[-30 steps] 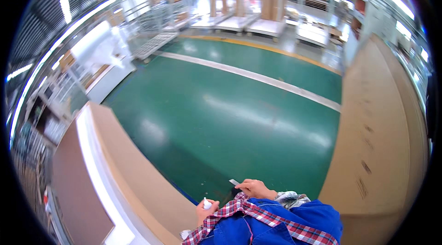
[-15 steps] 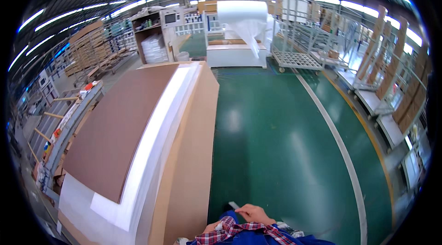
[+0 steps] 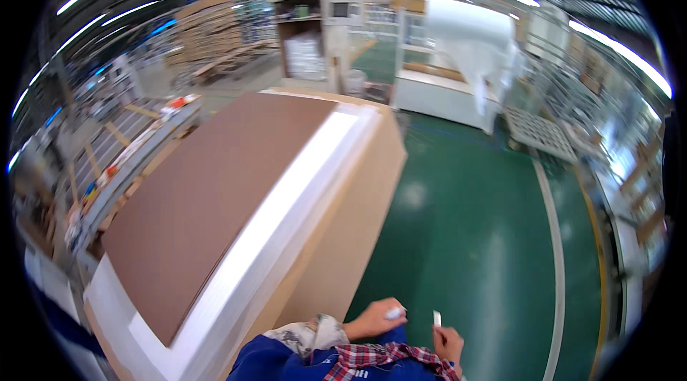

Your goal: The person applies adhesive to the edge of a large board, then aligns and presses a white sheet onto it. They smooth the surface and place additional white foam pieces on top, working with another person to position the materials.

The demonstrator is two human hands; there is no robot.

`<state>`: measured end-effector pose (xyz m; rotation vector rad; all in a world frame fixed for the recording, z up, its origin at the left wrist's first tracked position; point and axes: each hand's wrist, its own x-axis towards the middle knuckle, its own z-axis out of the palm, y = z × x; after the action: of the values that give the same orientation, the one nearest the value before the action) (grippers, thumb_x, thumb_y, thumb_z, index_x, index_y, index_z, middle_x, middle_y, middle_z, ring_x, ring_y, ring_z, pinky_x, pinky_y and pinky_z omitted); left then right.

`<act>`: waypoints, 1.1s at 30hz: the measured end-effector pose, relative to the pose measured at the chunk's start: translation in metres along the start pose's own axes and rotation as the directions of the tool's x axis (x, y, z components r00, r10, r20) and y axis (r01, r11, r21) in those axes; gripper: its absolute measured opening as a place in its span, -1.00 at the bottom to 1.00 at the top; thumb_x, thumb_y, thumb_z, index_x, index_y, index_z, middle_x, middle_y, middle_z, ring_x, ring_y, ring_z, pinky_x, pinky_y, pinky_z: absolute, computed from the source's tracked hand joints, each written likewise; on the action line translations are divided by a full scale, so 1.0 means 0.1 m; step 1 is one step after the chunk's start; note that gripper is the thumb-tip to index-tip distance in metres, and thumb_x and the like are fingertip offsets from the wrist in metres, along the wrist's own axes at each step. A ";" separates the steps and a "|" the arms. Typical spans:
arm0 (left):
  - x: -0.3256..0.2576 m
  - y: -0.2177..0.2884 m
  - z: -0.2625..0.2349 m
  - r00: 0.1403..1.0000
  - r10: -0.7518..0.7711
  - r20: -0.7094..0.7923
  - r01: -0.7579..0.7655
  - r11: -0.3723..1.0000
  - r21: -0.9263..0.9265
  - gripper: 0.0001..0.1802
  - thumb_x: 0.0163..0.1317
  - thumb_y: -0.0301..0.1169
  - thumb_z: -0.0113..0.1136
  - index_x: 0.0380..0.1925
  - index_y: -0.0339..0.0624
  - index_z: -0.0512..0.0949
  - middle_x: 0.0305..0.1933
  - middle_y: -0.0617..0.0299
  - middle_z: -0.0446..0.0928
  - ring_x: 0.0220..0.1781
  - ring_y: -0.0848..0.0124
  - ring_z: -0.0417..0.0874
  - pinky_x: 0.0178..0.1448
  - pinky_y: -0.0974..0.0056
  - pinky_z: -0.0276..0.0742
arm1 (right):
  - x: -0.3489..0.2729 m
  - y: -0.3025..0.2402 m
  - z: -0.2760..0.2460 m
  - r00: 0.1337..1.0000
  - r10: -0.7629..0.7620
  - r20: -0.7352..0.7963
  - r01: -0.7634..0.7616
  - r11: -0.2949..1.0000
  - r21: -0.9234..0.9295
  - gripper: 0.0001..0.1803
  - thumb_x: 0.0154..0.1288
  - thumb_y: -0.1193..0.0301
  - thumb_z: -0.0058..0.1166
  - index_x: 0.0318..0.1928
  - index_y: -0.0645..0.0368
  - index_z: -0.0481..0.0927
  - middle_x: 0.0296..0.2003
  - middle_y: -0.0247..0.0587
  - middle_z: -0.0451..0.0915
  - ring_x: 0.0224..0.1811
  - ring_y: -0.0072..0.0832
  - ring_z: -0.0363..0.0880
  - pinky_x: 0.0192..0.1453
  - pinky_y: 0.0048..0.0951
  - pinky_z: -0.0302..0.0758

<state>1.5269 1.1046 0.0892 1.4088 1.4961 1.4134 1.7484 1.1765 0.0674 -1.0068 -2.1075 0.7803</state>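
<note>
My left hand [image 3: 373, 319] is closed around a small white object [image 3: 393, 314], mostly hidden by the fingers. To its right, my right hand [image 3: 449, 343] is closed on a short, flat white strip [image 3: 437, 318] that sticks up from the fingers; its exact kind is too small to make out. Both hands are held low in front of my body, apart from each other, over the green floor. On my left lies a large brown panel [image 3: 222, 181], on white sheeting [image 3: 268, 213] that tops a tall stack with cardboard [image 3: 336, 245] down its side. Neither hand touches the stack.
A big roll of white wrap [image 3: 469, 30] sits on a white stand ahead. Beside it are a shelf cabinet [image 3: 300, 30] and a wheeled rack [image 3: 540, 134]. A metal-framed bench [image 3: 136, 166] runs left of the stack. A white line [image 3: 554, 238] marks the floor at right.
My view has swung left, so the stack and roll sit further right. My hands have drawn apart, and the left now shows a white object. The strip stays in my right hand.
</note>
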 end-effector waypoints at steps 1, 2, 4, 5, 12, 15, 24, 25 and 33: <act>0.22 -0.09 0.02 0.998 0.036 0.059 -0.036 0.999 0.004 -0.86 0.02 -0.43 0.22 -0.48 -0.24 0.47 -0.45 0.16 0.44 -0.40 0.34 0.49 -0.27 0.32 0.39 | 0.08 0.35 0.10 1.000 -0.021 -0.003 0.021 1.000 -0.021 -0.84 0.06 0.61 0.03 -0.35 0.13 0.60 -0.56 -0.18 0.48 -0.57 -0.39 0.48 -0.51 -0.48 0.38; 0.43 -0.20 0.05 0.990 0.073 0.120 -0.073 0.997 0.003 -0.86 0.02 -0.43 0.21 -0.48 -0.24 0.46 -0.46 0.15 0.44 -0.40 0.32 0.49 -0.28 0.31 0.39 | 0.21 0.70 0.18 0.999 -0.009 0.044 0.013 0.997 -0.075 -0.87 0.07 0.58 0.04 -0.35 0.17 0.60 -0.60 -0.17 0.47 -0.59 -0.42 0.46 -0.52 -0.50 0.34; 0.83 -0.57 0.08 0.992 0.074 0.105 -0.076 0.997 0.013 -0.82 0.00 -0.38 0.20 -0.49 -0.22 0.42 -0.50 0.10 0.41 -0.47 0.19 0.45 -0.35 0.27 0.36 | 0.72 0.78 0.12 0.990 0.084 0.112 -0.074 0.994 -0.084 -0.82 0.07 0.45 0.11 -0.25 0.07 0.56 -0.53 -0.23 0.46 -0.54 -0.40 0.44 -0.40 -0.43 0.42; 1.03 -0.68 0.06 0.994 -0.014 0.108 0.014 1.000 0.005 -0.82 0.00 -0.37 0.19 -0.49 -0.22 0.42 -0.52 0.10 0.41 -0.48 0.19 0.45 -0.36 0.27 0.36 | 1.10 0.81 0.04 0.984 0.082 0.157 -0.063 0.991 -0.120 -0.80 0.10 0.41 0.07 -0.21 0.05 0.55 -0.47 -0.21 0.48 -0.45 -0.32 0.46 -0.33 -0.38 0.42; 2.47 -0.60 -0.51 0.980 -0.117 -0.160 0.144 0.975 0.169 -0.76 0.07 -0.27 0.20 -0.50 -0.17 0.39 -0.53 0.15 0.39 -0.51 0.28 0.38 -0.38 0.31 0.33 | 3.80 0.78 0.12 0.955 -0.253 0.155 0.253 0.967 0.019 -0.85 0.08 0.55 0.04 -0.29 0.16 0.57 -0.50 -0.15 0.49 -0.50 -0.32 0.48 -0.43 -0.42 0.40; 2.84 -0.85 -0.67 0.920 -0.227 -0.318 0.274 0.955 0.111 -0.72 0.05 -0.21 0.21 -0.50 -0.18 0.41 -0.58 0.15 0.40 -0.52 0.31 0.41 -0.37 0.28 0.35 | 4.65 0.72 0.44 0.920 -0.339 0.198 0.317 0.939 0.135 -0.83 0.04 0.59 0.04 -0.31 0.15 0.59 -0.51 -0.16 0.50 -0.53 -0.35 0.49 -0.47 -0.47 0.41; 4.50 -1.75 -1.23 0.695 -0.500 -0.517 0.534 0.840 -0.095 -0.79 -0.01 -0.33 0.28 -0.56 -0.16 0.46 -0.64 0.38 0.41 -0.54 0.62 0.39 -0.45 0.44 0.33 | 6.38 1.00 1.07 0.809 -0.407 0.425 0.340 0.913 0.227 -0.77 0.07 0.56 0.06 -0.20 0.12 0.57 -0.44 -0.16 0.52 -0.50 -0.35 0.49 -0.45 -0.48 0.41; 4.83 -1.84 -1.34 0.699 -0.457 -0.550 0.476 0.871 -0.119 -0.80 -0.01 -0.32 0.27 -0.55 -0.17 0.47 -0.61 0.32 0.44 -0.52 0.59 0.42 -0.42 0.42 0.36 | 6.58 1.19 1.01 0.833 -0.409 0.373 0.358 0.912 0.201 -0.76 0.08 0.57 0.05 -0.18 0.13 0.56 -0.45 -0.15 0.51 -0.52 -0.36 0.48 -0.46 -0.48 0.40; 6.88 -2.73 -2.19 0.580 -0.353 -0.734 0.114 0.927 -0.357 -0.87 0.00 -0.51 0.21 -0.44 -0.22 0.46 -0.31 0.28 0.52 -0.45 0.55 0.48 -0.32 0.41 0.42 | 7.84 2.18 0.73 0.984 0.023 0.174 -0.023 1.000 -0.005 -0.77 0.09 0.58 0.02 -0.19 0.19 0.55 -0.46 -0.16 0.51 -0.52 -0.42 0.48 -0.46 -0.48 0.39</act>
<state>1.0943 1.7404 0.0248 0.3279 1.8045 2.1031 1.4080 1.9177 0.1034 -0.9976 -2.2482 0.9059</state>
